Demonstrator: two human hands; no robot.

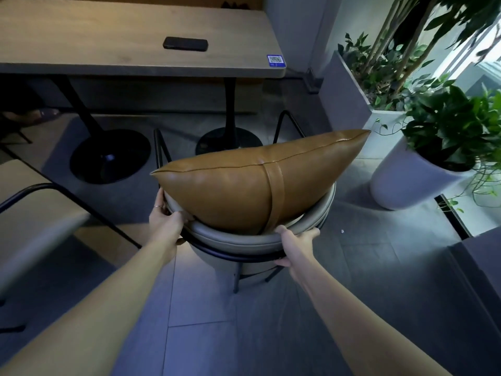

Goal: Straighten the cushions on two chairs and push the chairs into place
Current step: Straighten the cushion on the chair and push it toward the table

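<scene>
Tan cushion [244, 185] upright against grey chair [244, 238] backrest.

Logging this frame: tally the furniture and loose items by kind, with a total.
Chairs: 2, one gripped at its backrest by the left hand and right hand, one at the left edge
Cushions: 1, tan
Tables: 1
Phones: 1
White plant pots: 1
Total: 6

One head view looks steeply down, close over the chair [244, 237], toward the table [108, 50]; edges perhaps distorted.
</scene>
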